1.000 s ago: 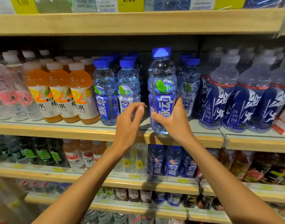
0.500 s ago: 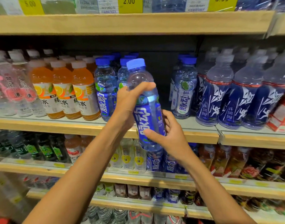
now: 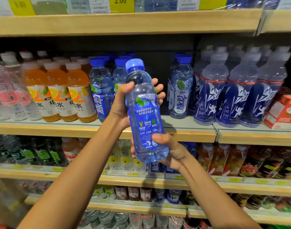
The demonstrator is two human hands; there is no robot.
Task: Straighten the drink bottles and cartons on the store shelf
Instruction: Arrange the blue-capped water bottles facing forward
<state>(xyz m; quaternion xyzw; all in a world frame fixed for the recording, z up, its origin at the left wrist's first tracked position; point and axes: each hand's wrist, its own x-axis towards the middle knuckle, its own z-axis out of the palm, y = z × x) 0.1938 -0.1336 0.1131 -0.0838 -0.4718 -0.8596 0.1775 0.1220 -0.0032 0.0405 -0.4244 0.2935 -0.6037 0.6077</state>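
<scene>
- Blue-label bottle (image 3: 146, 113), head view: it is off the shelf, held in the air in front of the middle shelf (image 3: 191, 136). The cap is up and leans slightly left, and the fine-print side of the label faces us.
- Hands: the left hand (image 3: 123, 104) wraps the upper body of the bottle, and the right hand (image 3: 171, 151) curls round its base. Both grip it.
- Progress: we judge this bottle not yet set back.
  - The orange drink bottles (image 3: 57, 91), the blue-cap bottles (image 3: 101, 90) and the dark-blue bottles (image 3: 237, 91) stand upright in rows.
  - The red cartons (image 3: 285, 109) at the far right are too blurred to assess.
- Open room: a gap of bare shelf lies between the blue-cap bottles and the pale-label bottle (image 3: 181, 90), directly behind the held bottle.
- Edges: the upper shelf (image 3: 125, 22) sits well above the caps. The bottles on both sides of the gap stand close enough to be knocked on entry.
</scene>
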